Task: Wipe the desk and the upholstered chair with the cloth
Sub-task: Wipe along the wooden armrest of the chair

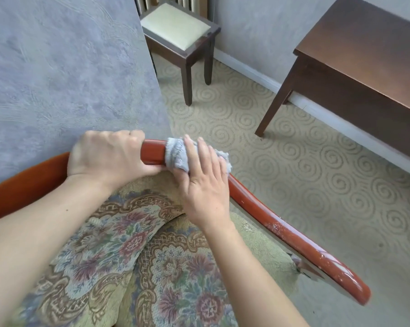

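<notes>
The upholstered chair (152, 267) fills the lower frame, with floral fabric and a glossy red-brown wooden frame (281, 227). My left hand (107, 154) is closed around the top corner of that frame. Just to its right, my right hand (201, 180) presses a grey cloth (175, 154) over the wooden rail, fingers spread flat on the cloth. The cloth wraps the rail where the back meets the right armrest. The dark wooden desk (364, 50) stands at the upper right against the wall, apart from both hands.
A grey textured wall (57, 67) rises right behind the chair back. A small dark wooden chair with a pale cushion (175, 27) stands at the top centre. Swirl-patterned carpet (293, 161) lies between the chairs and the desk. The armrest paint is chipped near its front.
</notes>
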`<control>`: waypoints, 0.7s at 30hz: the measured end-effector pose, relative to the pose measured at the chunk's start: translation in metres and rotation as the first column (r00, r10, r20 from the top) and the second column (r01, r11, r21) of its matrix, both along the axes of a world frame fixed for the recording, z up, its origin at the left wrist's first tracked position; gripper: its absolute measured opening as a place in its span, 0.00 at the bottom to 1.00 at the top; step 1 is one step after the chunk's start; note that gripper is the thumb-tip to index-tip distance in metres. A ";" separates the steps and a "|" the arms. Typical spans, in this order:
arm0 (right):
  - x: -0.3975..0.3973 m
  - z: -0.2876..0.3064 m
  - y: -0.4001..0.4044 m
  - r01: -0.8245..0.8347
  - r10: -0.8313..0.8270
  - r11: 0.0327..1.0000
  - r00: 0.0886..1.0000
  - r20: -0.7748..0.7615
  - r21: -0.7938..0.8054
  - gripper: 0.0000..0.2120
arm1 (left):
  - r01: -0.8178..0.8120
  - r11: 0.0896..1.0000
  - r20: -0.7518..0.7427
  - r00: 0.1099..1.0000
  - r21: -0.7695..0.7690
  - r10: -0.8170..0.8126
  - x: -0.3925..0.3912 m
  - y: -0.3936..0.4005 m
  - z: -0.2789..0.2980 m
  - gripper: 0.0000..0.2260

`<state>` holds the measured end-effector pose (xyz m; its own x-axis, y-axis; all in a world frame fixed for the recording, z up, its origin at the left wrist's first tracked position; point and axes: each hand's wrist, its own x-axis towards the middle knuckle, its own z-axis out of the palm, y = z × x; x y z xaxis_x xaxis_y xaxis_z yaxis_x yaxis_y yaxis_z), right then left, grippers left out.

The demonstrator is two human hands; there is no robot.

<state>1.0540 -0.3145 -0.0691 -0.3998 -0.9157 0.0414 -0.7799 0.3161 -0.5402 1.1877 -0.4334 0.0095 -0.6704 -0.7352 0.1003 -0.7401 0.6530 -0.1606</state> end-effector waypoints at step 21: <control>0.030 0.023 -0.037 -0.015 0.021 0.996 0.997 0.072 -0.087 0.24 | -0.011 1.000 -0.034 0.999 -0.028 0.011 -0.003 -0.001 -0.004 0.27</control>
<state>1.0845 -0.3511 -0.0464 -0.3884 -0.9169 0.0920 -0.7424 0.2522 -0.6207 1.1845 -0.4342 0.0056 -0.6581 -0.7391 0.1435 -0.7526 0.6404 -0.1530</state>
